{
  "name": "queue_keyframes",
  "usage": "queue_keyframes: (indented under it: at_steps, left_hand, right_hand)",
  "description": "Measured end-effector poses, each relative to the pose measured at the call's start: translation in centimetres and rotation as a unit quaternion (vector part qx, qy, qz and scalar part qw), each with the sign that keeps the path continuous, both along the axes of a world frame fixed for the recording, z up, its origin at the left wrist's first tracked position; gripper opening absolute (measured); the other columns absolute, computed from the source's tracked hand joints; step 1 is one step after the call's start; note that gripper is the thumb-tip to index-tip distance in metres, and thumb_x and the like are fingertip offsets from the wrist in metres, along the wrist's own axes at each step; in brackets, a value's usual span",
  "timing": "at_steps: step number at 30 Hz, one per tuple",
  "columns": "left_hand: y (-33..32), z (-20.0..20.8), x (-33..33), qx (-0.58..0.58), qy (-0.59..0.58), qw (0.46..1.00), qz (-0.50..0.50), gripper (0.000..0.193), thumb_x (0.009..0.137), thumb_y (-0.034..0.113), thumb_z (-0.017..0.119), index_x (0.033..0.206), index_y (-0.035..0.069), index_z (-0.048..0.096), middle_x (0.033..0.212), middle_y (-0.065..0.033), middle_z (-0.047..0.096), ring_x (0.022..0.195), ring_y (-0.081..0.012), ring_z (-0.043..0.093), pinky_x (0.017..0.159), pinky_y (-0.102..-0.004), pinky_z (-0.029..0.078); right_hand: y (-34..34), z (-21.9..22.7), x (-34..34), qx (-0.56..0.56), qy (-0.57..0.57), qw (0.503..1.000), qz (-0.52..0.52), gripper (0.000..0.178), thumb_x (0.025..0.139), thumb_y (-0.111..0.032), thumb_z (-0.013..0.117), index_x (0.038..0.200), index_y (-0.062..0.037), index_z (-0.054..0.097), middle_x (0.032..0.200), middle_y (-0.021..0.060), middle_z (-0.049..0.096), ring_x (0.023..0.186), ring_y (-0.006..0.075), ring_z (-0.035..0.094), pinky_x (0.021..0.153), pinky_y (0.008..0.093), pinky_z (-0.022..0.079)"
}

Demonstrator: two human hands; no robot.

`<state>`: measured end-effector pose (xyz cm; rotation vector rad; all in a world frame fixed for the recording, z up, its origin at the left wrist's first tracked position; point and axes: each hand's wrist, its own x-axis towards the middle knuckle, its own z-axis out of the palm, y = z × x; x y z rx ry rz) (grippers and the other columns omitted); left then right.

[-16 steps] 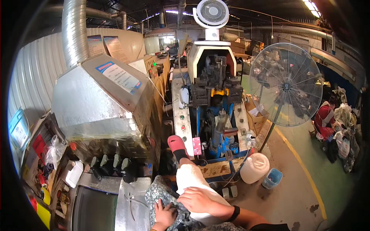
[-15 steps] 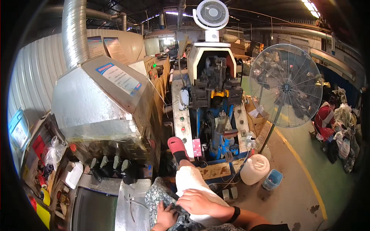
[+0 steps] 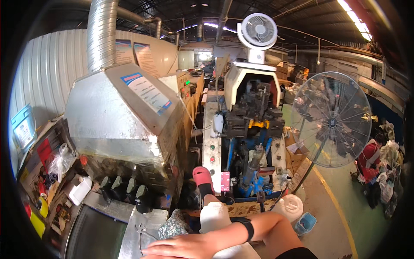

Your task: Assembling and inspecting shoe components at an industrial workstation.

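My right hand (image 3: 183, 245), with a black wristband (image 3: 246, 228) on its wrist, reaches across my lap toward the left at the bottom edge. Its fingers are stretched out and lie together, with no object visible in them. My left hand does not show. Beside the right hand are a dark floral cloth (image 3: 174, 224) and my leg in a pale covering (image 3: 214, 216). A pink clog (image 3: 202, 175) is on the raised foot, by the machine's white control panel (image 3: 212, 149).
A dark pressing machine (image 3: 254, 116) with blue parts stands ahead. To the left are a metal hood (image 3: 112, 110), several black shoe-shaped forms (image 3: 125, 187) and a dark belt (image 3: 97, 233). On the right stand a large fan (image 3: 332, 121), white jug (image 3: 289, 207) and blue bucket (image 3: 305, 223).
The view has tilted up and shifted left. My right hand has moved left and lower off the pale-covered leg. My left hand, earlier on the floral cloth, has left the view.
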<state>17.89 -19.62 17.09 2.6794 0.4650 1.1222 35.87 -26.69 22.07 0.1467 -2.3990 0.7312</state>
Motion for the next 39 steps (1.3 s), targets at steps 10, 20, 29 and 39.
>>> queue_keyframes:
  at_steps: [10, 20, 29, 39]
  left_hand:
    - [0.2, 0.6, 2.7, -0.225, -0.339, 0.904, 0.130, 0.026, 0.089, 0.015, 0.068, 0.106, -0.002, 0.060, 0.099, -0.0023, 0.059, 0.073, -0.0061, 0.048, 0.065, -0.0226, 0.040]
    - [0.7, -1.8, 4.1, -0.140, -0.566, 0.802, 0.129, 0.017, 0.094, 0.016, 0.057, 0.102, 0.001, 0.060, 0.087, -0.0045, 0.059, 0.053, -0.0034, 0.039, 0.046, -0.0178, 0.028]
    - [-2.4, -1.2, 4.9, -0.175, -0.458, 0.859, 0.150, 0.022, 0.092, 0.019, 0.060, 0.097, -0.003, 0.059, 0.087, -0.0109, 0.062, 0.050, -0.0065, 0.045, 0.045, -0.0195, 0.034]
    - [-2.3, -0.9, 5.8, -0.242, -0.467, 0.838, 0.149, 0.025, 0.089, 0.011, 0.065, 0.108, -0.002, 0.058, 0.094, -0.0080, 0.062, 0.059, -0.0088, 0.052, 0.052, -0.0210, 0.042]
  right_hand:
    - [16.9, -7.2, -5.6, -0.416, 0.113, 0.901, -0.058, 0.016, 0.098, -0.019, 0.055, 0.099, -0.0033, 0.056, 0.091, 0.0011, 0.053, 0.086, 0.0086, 0.049, 0.075, 0.0263, 0.045]
    - [15.7, -4.1, -6.8, -0.348, 0.019, 0.932, -0.102, 0.032, 0.096, -0.022, 0.061, 0.077, -0.0003, 0.048, 0.066, 0.0044, 0.051, 0.062, 0.0078, 0.046, 0.052, 0.0286, 0.042]
    - [13.7, -3.1, -4.1, -0.195, 0.127, 0.970, -0.065, 0.019, 0.079, -0.010, 0.068, 0.089, 0.0013, 0.056, 0.078, 0.0142, 0.056, 0.073, 0.0316, 0.056, 0.069, 0.0363, 0.047]
    - [14.0, -3.5, -2.2, -0.122, 0.090, 0.968, -0.200, 0.020, 0.078, -0.011, 0.064, 0.082, -0.0024, 0.046, 0.074, 0.0146, 0.052, 0.069, 0.0349, 0.054, 0.064, 0.0404, 0.045]
